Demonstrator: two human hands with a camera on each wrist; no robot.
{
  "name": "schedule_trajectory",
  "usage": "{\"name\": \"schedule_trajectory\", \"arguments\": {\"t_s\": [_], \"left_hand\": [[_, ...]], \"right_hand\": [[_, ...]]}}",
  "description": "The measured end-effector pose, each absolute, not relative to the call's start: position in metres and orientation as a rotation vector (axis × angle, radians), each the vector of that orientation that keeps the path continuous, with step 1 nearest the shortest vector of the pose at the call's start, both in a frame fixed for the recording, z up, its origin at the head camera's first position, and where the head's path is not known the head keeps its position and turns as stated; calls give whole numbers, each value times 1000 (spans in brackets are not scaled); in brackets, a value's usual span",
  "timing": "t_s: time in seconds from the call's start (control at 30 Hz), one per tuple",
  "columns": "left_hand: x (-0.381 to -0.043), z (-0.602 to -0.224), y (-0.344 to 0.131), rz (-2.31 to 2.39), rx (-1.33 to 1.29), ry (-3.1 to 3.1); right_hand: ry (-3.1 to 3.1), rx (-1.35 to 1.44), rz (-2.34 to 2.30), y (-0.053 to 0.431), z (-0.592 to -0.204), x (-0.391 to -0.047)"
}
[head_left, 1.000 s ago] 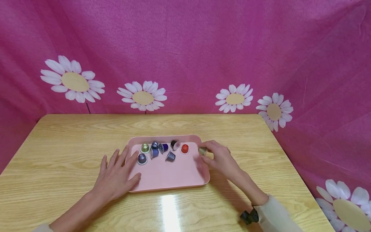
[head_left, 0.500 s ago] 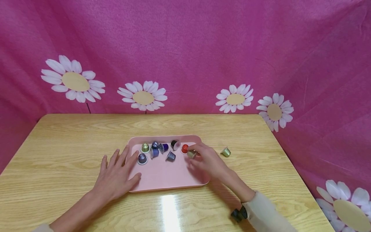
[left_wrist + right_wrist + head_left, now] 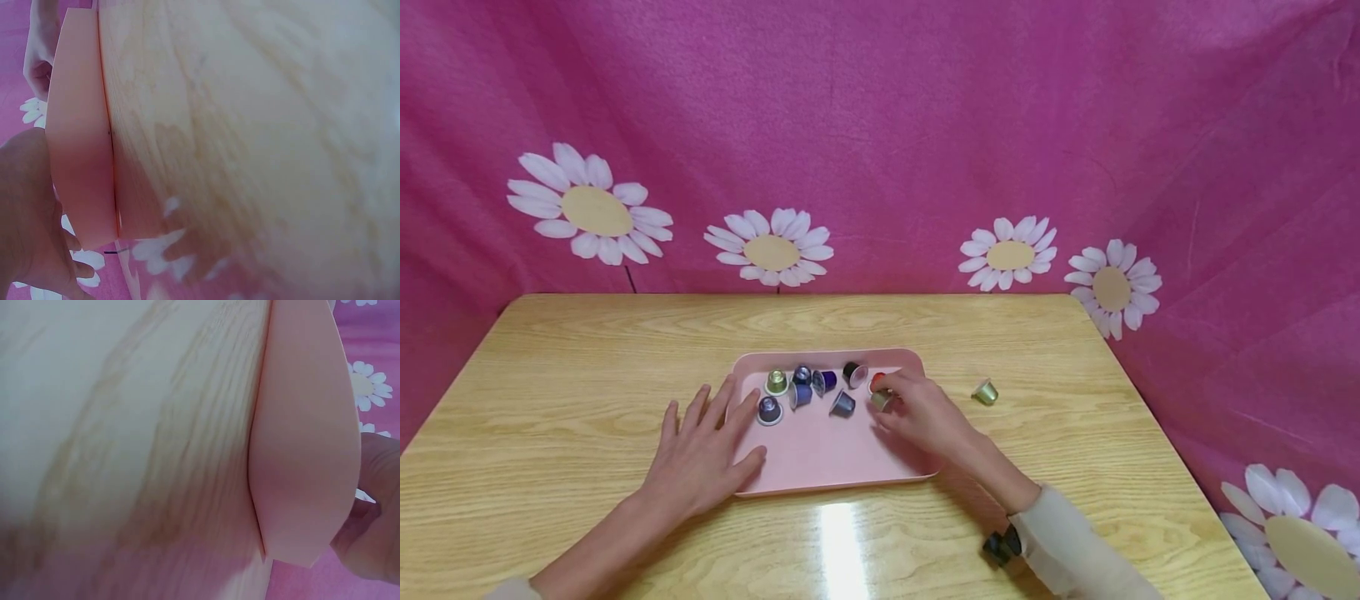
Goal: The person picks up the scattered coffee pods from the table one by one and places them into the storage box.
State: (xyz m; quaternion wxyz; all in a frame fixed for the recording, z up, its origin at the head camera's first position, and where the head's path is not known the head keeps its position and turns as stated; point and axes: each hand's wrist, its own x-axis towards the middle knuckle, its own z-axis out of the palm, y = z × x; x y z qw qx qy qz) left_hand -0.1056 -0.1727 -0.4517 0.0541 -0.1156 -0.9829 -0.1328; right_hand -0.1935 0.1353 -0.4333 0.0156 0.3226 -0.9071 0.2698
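In the head view my right hand (image 3: 925, 414) pinches a pale gold coffee capsule (image 3: 882, 400) between thumb and fingers, over the right part of a pink tray (image 3: 820, 467). A red coffee capsule (image 3: 877, 379) sits just behind it, partly covered by the fingers. My left hand (image 3: 700, 454) rests with spread, straight fingers on the tray's left edge. Closest to it stands a dark grey-blue capsule (image 3: 769, 409), with a light green capsule (image 3: 777, 382) behind. Both wrist views show mostly the tray's outer wall (image 3: 306, 437) and hide the held capsule.
Several more capsules lie toward the tray's back, among them a blue one (image 3: 801, 395), a purple one (image 3: 825, 381), a black one (image 3: 853, 373) and a grey one (image 3: 843, 404). A green-gold capsule (image 3: 986, 392) lies on the wooden table (image 3: 625, 350), right of the tray.
My right hand has carried the gold capsule leftward from the tray's right edge to beside the red one. The capsule on the table has come into sight. My left hand stays put.
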Motion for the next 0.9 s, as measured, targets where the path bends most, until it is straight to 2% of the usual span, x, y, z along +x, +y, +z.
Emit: {"name": "schedule_trajectory", "arguments": {"t_s": [0.9], "left_hand": [[-104, -450, -172, -415, -345, -2989]], "right_hand": [[-2864, 972, 617, 123, -441, -193]]}}
